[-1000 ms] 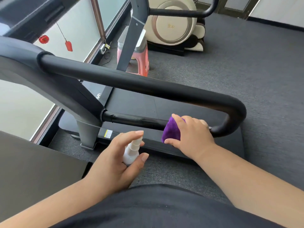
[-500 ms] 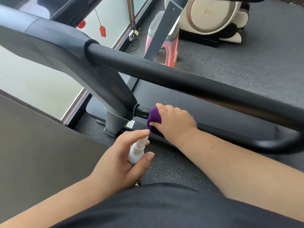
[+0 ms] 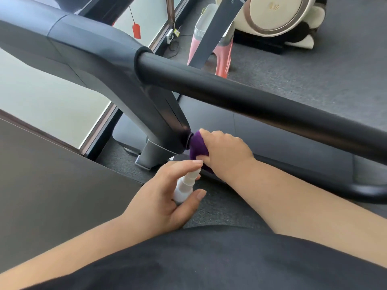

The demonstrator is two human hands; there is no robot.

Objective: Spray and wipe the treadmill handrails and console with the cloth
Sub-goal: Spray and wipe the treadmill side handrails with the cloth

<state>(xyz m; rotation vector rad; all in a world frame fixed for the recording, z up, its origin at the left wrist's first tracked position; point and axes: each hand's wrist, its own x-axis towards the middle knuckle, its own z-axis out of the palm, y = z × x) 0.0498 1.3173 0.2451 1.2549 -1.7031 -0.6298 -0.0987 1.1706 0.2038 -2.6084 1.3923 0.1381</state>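
— How is this stretch of the wipe best done?

— The purple cloth [image 3: 198,146] is gripped in the right hand [image 3: 225,152] and wrapped round the thin lower rail [image 3: 314,174], right where that rail meets the dark upright [image 3: 134,105]. The joint is best worked with a twist, so that the collar is covered all round (the far side is hidden from view). The white spray bottle [image 3: 185,186] is held in the left hand [image 3: 165,197], with the forefinger laid over the nozzle, just beside the cloth; it is judged ready for a fresh mist once the cloth is drawn back.

— And the surfaces?

— The cloth is seen as soft and plush. The upper handrail [image 3: 261,103] is a thick, matt black tube, apparently padded; the lower rail is slimmer, glossier and looks harder. A grey carpet [image 3: 303,65] is laid beneath.
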